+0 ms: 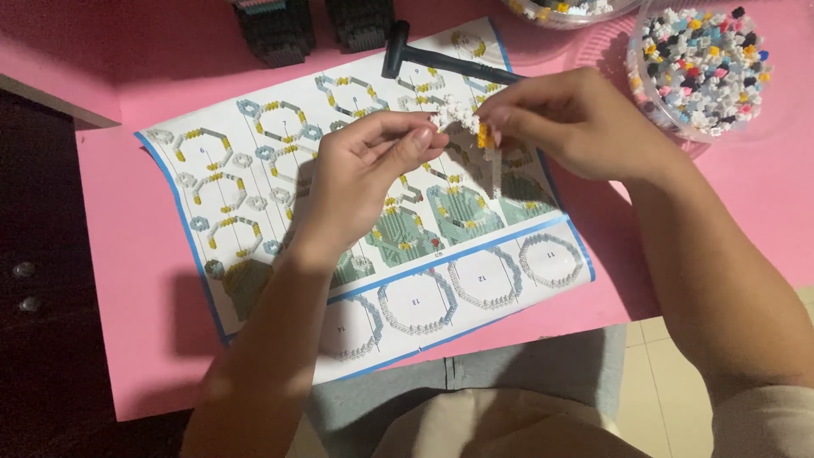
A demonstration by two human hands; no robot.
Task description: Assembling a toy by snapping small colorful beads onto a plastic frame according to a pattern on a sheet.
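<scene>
1. Both hands, left hand (360, 174) and right hand (570, 119), pinch a small white-and-yellow brick assembly (465, 120) above the instruction sheet (254, 170).
2. Uneven finger pressure could snap it apart.
3. Loose pieces might scatter toward the brick tub (644, 85) at two o'clock.

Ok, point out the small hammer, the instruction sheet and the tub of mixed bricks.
small black hammer (441, 58): head view, on its handle, above the hands.
instruction sheet (254, 182): head view, on a bare printed part left of the left hand.
clear tub of mixed bricks (634, 72): head view, on its left rim.
</scene>
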